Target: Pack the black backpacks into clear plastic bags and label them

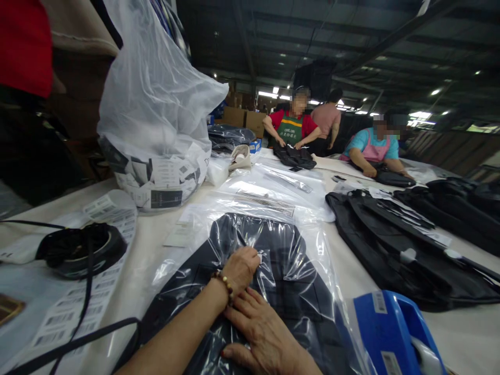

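In front of me a dark folded garment [312, 291] lies inside a clear plastic bag [332, 265], which is wrinkled and shiny. My left hand [241, 268], with a beaded bracelet at the wrist, is on the middle of the bag. Its fingers are bent together beside a small white piece at the fingertips; what they grip is partly hidden. Just below it, my right hand [263, 330] lies flat on the bag with its fingers stretched out and the thumb apart. Its fingertips are close to my left wrist.
Barcode label sheets [58, 317] and a black strapped roll [86, 250] lie left. Behind stands a translucent sack of tags [156, 156]. A blue tape dispenser [390, 333] is at right, near black garments [402, 250]. Co-workers [295, 125] handle dark items across the table.
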### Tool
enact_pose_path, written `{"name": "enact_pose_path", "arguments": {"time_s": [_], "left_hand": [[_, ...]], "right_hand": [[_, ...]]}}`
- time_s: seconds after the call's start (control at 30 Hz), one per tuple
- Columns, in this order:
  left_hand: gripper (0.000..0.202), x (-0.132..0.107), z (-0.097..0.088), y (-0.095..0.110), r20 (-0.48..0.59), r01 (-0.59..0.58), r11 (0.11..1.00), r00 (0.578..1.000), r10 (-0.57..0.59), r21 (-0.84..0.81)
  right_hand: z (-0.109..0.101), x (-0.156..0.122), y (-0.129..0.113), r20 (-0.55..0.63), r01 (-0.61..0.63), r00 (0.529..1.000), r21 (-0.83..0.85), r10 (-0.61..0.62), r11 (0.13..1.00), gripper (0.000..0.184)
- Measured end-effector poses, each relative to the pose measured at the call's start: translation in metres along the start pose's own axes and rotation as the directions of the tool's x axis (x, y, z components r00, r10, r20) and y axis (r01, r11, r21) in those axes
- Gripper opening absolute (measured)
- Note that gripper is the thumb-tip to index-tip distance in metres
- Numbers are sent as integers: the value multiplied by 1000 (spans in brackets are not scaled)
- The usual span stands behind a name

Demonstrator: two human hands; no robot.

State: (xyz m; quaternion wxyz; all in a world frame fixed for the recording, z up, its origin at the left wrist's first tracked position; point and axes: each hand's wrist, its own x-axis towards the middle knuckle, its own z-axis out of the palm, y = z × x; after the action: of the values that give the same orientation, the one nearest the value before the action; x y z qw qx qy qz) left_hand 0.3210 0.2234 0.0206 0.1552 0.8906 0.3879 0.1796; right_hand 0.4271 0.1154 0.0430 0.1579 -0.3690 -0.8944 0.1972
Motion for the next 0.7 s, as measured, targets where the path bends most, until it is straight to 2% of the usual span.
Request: {"name": "enact_pose_path", "arguments": {"time_s": [0.1,0.23,0.33,0.4,0.5,0.57,0.63,0.7], "left_hand": [[24,-13,2,12,76,5,998,997,-10,64],[55,-23,0,20,196,27,993,979,-49,111],[58,-29,-6,22,311,4,995,950,-35,100],[57,-32,-9,24,330,24,995,942,-56,100],[56,-39,-15,30,316,91,988,940,-127,127],[50,-45,-23,37,318,95,986,938,-134,136],[39,-56,-38,46,343,80,989,932,-119,125],[33,-76,-56,56,354,75,991,929,-111,114]], "right_hand": [[8,-1,3,-36,33,999,-25,-34,999,56],[27,-6,9,-80,-32,996,-27,30,999,49],[37,-9,12,-76,-71,995,-34,68,997,46],[40,-9,12,-72,-75,995,-38,72,996,44],[36,-4,10,-71,-77,995,-51,73,996,40],[27,0,4,-57,-73,996,-72,69,995,33],[15,-2,-8,-11,-86,996,-106,85,991,25],[5,-17,-24,17,-135,990,-146,139,980,23]]}}
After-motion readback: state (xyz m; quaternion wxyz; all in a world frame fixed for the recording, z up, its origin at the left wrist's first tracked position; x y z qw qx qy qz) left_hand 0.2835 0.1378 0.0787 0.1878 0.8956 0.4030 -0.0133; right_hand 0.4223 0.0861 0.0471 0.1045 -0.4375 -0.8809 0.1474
